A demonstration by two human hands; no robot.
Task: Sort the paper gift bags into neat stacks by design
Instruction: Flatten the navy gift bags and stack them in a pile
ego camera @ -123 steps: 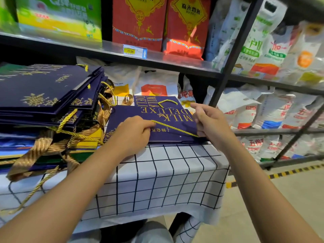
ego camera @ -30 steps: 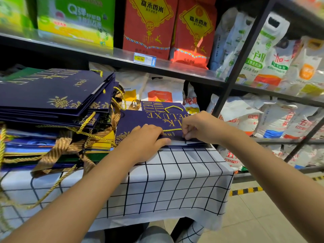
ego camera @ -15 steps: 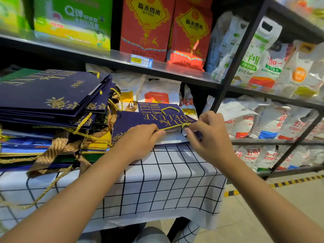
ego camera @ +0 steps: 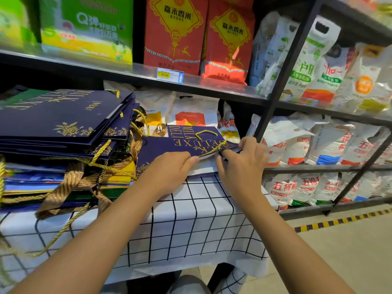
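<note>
**Two hands holding a navy gift bag at the table's far edge**

Nearest to the camera, two bare forearms are reaching forward over a table covered with a white tablecloth (ego camera: 191, 219) that is carrying a black grid pattern. The cloth is hanging down over the front edge of the table.

Beyond the cloth, the left hand (ego camera: 169, 168) is lying on a flat navy gift bag (ego camera: 161, 145) with gold "MILK DELUXE" lettering. Its fingers are curling down onto the bag, and the thumb is stretching to the right, along the bag's lifted edge. The right hand (ego camera: 241, 164) is gripping the right end of the same bag; its fingers are bending around the edge where the gold rope handle (ego camera: 212, 150) is running. The bag's near edge is lifting a little, and a pale layer is showing under it. I cannot tell what this layer is.

To the left of the bag, a tall stack of gift bags (ego camera: 63, 128) is sitting on the table. Navy bags are lying on top, and blue, yellow and green ones are lying lower, with gold cords and ribbons spilling out at the front.

Farther back, a dark metal shelf (ego camera: 212, 85) is holding red boxes (ego camera: 199, 35), a green box (ego camera: 89, 28) and a price tag (ego camera: 169, 75). White sacks (ego camera: 318, 66) are filling the shelves at the right.
</note>
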